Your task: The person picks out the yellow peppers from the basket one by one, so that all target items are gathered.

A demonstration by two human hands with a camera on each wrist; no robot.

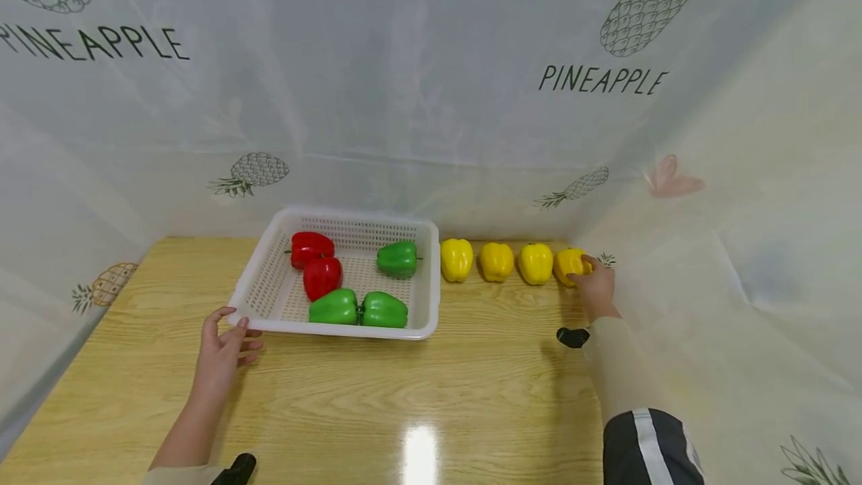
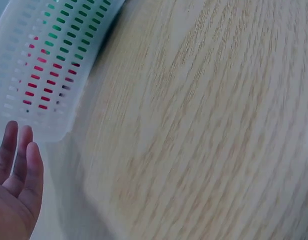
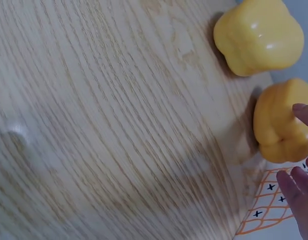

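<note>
The left hand (image 1: 222,350) is at the near left corner of a white plastic basket (image 1: 431,275), with thumb and index finger on its rim. In the left wrist view, three more fingers (image 2: 32,172) extend beside the basket's end. Inside lie two red bell peppers (image 1: 313,251) and three green bell peppers (image 1: 397,259). At the right end of a row of yellow bell peppers, the right hand (image 1: 598,289) holds the last yellow bell pepper (image 1: 567,266) by thumb and index finger. Its other fingers (image 3: 291,187) are spread past that pepper.
Several yellow bell peppers stand in a line along the back edge of the wooden table (image 1: 404,373), the nearest close to the basket's right wall. A pineapple-print curtain (image 1: 404,96) hangs behind and down the right side. A dark strap piece (image 1: 572,337) shows at the right wrist.
</note>
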